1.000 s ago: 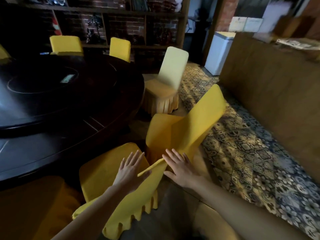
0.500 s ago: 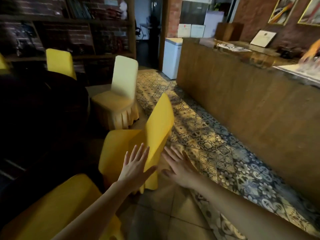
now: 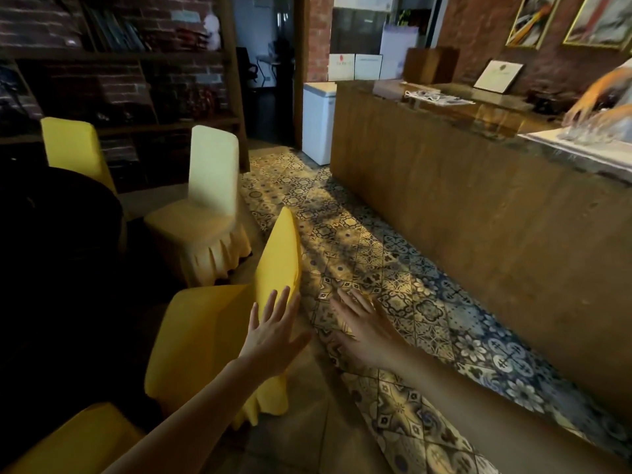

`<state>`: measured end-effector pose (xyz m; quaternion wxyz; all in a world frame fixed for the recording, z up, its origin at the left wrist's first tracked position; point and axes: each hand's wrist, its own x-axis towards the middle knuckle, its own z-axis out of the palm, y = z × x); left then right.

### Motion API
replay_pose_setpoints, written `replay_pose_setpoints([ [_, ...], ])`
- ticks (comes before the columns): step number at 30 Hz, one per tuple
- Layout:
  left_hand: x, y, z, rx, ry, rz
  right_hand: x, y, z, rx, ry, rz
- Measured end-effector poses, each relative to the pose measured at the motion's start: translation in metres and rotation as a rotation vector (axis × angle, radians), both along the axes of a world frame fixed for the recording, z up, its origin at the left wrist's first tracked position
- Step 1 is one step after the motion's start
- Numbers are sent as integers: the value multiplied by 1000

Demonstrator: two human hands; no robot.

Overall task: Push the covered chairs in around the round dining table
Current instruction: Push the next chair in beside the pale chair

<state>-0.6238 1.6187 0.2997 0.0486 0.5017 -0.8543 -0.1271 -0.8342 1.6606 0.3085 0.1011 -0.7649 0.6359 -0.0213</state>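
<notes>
Plainly splayed: left hand (image 3: 273, 333) beside yellow chair (image 3: 205, 336), right hand (image 3: 367, 328) apart.

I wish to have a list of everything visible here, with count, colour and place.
round table: one, dark, far left.
yellow covered chairs: three, yellow, left, by the table.
pale covered chair: one, cream, behind them.
counter: one, brown wood, right.
cabinet: one, white, at counter's far end.
floor tiles: many, blue and beige pattern, centre.
shelves: one unit, dark, back wall.
framed pictures: two, gold frames, upper right.
left hand: one, open, at the middle yellow chair's back.
right hand: one, open, above the tiles, clear of chairs.
</notes>
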Motion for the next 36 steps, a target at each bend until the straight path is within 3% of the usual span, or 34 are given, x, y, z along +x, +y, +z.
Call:
replay_pose_setpoints([
  [7, -47, -73, -9, 1, -1, -3, -36, -70, -12, 38, -14, 1],
  [25, -139, -351, 0, -2, 34, 120, -126, -348, -6, 56, -4, 99],
  [30, -144, -382, -5, 43, 35, 204, -129, -405, -7, 110, 16, 190],
  [36, -129, -415, -11, 60, 9, 452, -111, -500, -4, 170, 41, 437],
])
